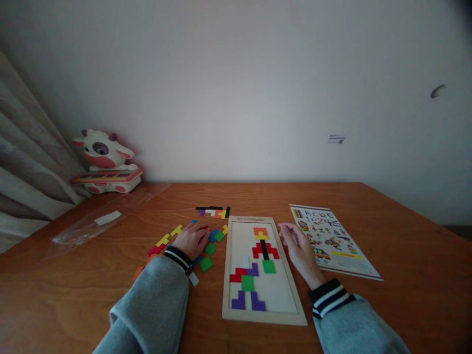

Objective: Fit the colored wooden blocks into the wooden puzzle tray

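Observation:
My left hand (190, 240) lies palm down over loose coloured puzzle pieces, its fingers stretched out; whatever is under the palm is hidden. Close to it are a blue piece (213, 236), green square pieces (206, 264) and a yellow piece (162, 240). A wooden puzzle board (263, 318) lies in the middle, with coloured pieces set into two figures. One has a black bar (264, 250) between red pieces, the other a green square (247, 283) above two purple pieces (239, 301). Beside the board's right edge rests my right hand (298, 248), fingers loosely bent and apart, nothing visible in them.
A printed pattern sheet (344, 265) lies right of the board. More pieces (217, 213) are grouped behind the board's left corner. At the far left stand a cow toy keyboard (106, 164) and a clear plastic bag (81, 233), near a curtain (25, 147).

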{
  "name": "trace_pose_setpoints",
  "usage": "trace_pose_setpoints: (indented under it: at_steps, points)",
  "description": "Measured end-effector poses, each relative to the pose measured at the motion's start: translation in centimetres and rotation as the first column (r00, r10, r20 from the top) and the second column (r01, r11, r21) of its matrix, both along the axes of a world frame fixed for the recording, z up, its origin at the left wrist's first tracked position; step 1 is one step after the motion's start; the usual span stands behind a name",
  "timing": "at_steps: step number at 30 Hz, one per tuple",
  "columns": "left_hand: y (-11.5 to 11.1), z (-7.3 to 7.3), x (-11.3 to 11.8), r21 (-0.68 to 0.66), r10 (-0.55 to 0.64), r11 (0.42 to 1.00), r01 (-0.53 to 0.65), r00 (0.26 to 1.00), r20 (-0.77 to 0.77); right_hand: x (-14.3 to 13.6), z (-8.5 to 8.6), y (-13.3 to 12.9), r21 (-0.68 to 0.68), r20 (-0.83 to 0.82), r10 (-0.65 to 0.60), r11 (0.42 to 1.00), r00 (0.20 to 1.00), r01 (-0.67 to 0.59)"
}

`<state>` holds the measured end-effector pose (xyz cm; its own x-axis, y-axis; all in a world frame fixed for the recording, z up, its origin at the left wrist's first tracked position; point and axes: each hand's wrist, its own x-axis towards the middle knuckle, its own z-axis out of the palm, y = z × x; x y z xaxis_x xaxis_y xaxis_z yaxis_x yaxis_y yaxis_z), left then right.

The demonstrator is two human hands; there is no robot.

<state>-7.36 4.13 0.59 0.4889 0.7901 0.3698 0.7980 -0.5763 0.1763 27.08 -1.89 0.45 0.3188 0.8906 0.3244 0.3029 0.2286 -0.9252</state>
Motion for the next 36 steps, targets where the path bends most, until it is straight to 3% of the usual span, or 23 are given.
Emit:
trace_pose_setpoints:
  at_steps: [7, 16, 23, 27, 32, 36]
  points:
    - [0.1, 0.5, -0.9, -0.045, 0.028, 0.999, -0.027, 0.999, 0.017, -0.1, 0.4, -0.2, -0.008, -0.032, 0.009, 1.0, 0.999, -0.01]
    - [-0.2, 1.2, -1.0, -0.355, 0.102, 0.935, -0.02, 0.972, 0.214, -0.2, 0.5, -0.2, -0.013, -0.011, 0.008, 1.0, 1.0, -0.008]
    - [-0.6, 0.6, 0.0, -0.384, 0.149, 0.924, -0.003, 0.924, 0.352, 0.1, -0.2, 0.0, -0.028, 0.009, 0.027, 0.999, 1.0, -0.027]
    - [-0.9, 0.9, 0.6, -0.359, 0.17, 0.932, -0.045, 0.93, 0.325, -0.1, 0.1, -0.2, -0.026, 0.007, 0.036, 0.999, 0.999, -0.036]
    - [-1.3, 1.8, 0.7, -0.309, 0.263, 0.931, -0.194, 0.944, 0.199, -0.2, 0.3, -0.2, -0.012, -0.002, 0.023, 1.0, 1.0, -0.023]
    - [-1.3, 2.2, 0.4, -0.405, 0.289, 0.891, -0.207, 0.945, 0.154, -0.1, 0.2, -0.1, -0.024, 0.007, 0.029, 0.999, 1.0, -0.029]
